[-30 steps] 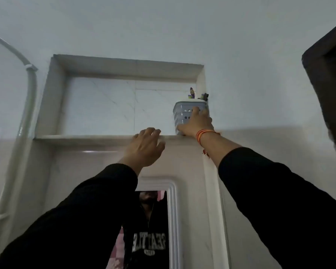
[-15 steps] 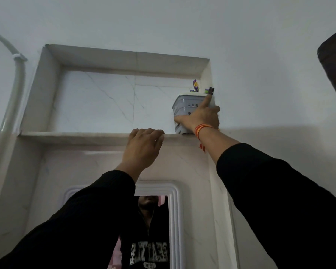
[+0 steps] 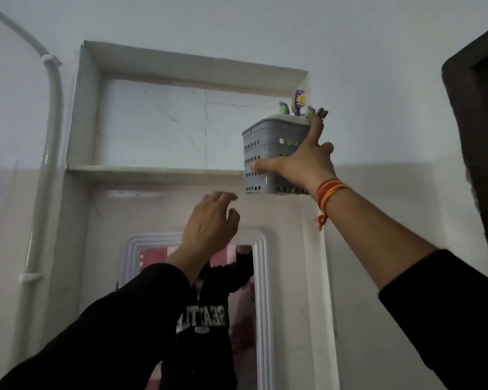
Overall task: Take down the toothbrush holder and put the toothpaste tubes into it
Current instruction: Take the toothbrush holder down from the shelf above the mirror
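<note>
Gripping the grey perforated plastic toothbrush holder [image 3: 268, 153] at two o'clock: right hand [image 3: 307, 161], fingers wrapped round its wall, base level with the marble niche ledge [image 3: 152, 173]. Hovering below at six, spread and empty: left hand [image 3: 209, 220]. Purple toothbrushes [image 3: 298, 101] poking out top.

toothbrush holder [image 3: 268, 159] right of shelf [image 3: 152, 172], mirror [image 3: 197, 305] below

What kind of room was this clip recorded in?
Most likely a bathroom: a grey toothbrush holder with toothbrushes comes off a marble wall niche above a framed mirror.
</note>
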`<state>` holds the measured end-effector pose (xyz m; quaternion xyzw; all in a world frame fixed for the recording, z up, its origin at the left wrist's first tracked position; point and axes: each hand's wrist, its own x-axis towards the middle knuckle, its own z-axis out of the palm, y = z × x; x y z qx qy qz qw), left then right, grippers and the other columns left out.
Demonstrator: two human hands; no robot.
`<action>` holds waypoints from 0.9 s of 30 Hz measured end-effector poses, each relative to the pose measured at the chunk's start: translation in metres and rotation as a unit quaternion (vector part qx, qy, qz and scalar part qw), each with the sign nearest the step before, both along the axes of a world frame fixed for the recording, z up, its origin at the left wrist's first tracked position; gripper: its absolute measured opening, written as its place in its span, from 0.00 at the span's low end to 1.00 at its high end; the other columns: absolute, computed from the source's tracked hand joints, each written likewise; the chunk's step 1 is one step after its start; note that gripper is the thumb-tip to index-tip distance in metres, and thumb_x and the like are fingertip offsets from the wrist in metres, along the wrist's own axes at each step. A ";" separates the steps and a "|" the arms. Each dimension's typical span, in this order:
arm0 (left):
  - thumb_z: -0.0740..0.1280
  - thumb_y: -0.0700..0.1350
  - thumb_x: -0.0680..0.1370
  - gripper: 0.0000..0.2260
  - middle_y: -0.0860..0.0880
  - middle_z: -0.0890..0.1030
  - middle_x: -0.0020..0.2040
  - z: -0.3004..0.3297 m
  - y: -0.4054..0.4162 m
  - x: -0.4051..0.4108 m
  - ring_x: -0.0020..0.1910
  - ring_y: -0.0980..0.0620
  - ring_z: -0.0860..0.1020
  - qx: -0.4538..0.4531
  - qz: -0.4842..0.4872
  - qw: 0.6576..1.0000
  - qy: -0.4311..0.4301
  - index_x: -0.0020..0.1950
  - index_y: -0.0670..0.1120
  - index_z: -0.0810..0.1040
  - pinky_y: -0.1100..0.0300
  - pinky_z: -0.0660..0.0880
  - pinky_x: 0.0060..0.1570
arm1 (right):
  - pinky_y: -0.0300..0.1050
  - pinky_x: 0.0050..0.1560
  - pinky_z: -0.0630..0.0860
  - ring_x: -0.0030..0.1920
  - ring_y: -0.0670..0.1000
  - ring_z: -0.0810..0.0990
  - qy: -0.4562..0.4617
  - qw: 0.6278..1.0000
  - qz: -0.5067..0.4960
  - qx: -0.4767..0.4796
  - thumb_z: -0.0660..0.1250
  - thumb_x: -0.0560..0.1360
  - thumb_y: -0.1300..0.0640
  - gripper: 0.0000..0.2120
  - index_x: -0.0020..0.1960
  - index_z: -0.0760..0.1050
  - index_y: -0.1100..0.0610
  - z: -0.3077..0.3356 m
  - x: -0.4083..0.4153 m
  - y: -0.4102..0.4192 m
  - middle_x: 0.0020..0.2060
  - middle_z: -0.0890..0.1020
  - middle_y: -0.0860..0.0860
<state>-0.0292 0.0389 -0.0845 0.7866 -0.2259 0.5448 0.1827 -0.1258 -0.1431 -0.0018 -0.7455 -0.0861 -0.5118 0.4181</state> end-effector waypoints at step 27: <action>0.65 0.54 0.79 0.14 0.46 0.81 0.45 -0.516 0.026 -0.003 0.46 0.48 0.77 -0.177 0.034 0.699 0.692 0.49 0.46 0.84 0.60 0.69 0.44 | 0.54 0.41 0.80 0.48 0.64 0.78 0.341 0.940 0.022 0.010 0.81 0.48 0.43 0.55 0.67 0.57 0.56 -0.627 0.040 0.017 0.60 0.67 0.60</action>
